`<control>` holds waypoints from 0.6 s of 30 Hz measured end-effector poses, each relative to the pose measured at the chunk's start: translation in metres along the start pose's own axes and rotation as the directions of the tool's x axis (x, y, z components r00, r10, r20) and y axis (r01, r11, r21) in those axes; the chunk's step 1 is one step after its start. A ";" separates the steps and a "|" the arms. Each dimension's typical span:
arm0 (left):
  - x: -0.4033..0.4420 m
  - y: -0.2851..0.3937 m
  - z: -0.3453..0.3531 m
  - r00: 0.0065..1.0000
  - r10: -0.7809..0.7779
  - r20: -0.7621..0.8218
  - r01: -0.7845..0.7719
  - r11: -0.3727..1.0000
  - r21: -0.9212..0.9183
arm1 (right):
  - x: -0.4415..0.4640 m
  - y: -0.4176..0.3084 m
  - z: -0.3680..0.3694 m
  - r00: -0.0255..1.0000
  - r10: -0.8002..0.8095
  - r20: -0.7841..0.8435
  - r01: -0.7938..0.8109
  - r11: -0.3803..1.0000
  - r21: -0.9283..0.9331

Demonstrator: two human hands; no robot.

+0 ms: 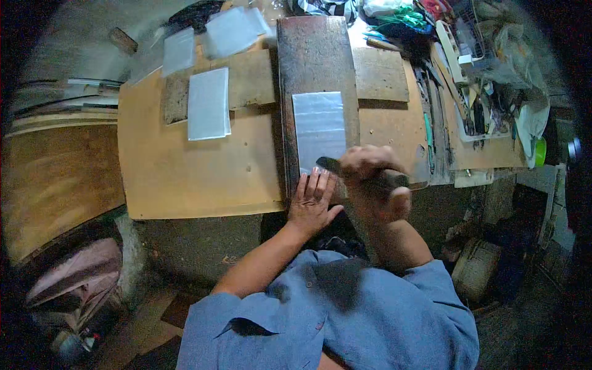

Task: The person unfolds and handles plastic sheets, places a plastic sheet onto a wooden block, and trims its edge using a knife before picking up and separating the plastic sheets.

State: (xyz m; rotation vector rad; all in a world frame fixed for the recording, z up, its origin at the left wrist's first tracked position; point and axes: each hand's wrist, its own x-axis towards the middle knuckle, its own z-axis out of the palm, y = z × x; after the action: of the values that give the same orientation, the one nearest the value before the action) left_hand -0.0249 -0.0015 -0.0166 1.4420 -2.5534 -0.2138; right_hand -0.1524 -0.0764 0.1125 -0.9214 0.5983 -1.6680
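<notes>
Ideally, firm, even pressure from the flat left hand (312, 202), fingers slightly spread at the near edge of the plastic sheets (319, 131), keeps them from creeping. The right hand (374, 172), blurred, curls round a dark tool (327, 164), elbow bent; the sheets lie on a dark wooden plank (314, 58).

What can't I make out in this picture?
In the head view:
- Dark tool: blurred, its middle wrapped by the right hand, so I can't tell what kind it is.
- Near end of the pale sheet: partly covered by the left hand.
- Striped bundle: cut off by the top edge.
- Small things in the tray: too small and crowded to name.
</notes>
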 end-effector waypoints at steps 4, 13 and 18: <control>-0.005 0.000 0.012 1.000 0.005 0.012 -0.005 1.000 0.028 | -0.004 0.004 0.013 0.986 0.097 0.132 -0.099 0.995 0.003; -0.004 0.002 0.014 1.000 -0.008 0.009 0.008 1.000 0.002 | -0.001 0.019 0.009 0.992 0.106 0.072 -0.104 0.994 -0.027; -0.002 0.002 0.011 0.997 -0.017 0.074 0.015 1.000 0.023 | 0.002 0.018 0.001 0.987 0.130 0.096 -0.114 0.982 -0.150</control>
State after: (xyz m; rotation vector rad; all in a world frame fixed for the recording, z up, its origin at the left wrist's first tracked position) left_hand -0.0283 0.0016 -0.0266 1.4894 -2.6114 -0.2464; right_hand -0.1415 -0.0832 0.0996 -1.0492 0.6968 -1.4716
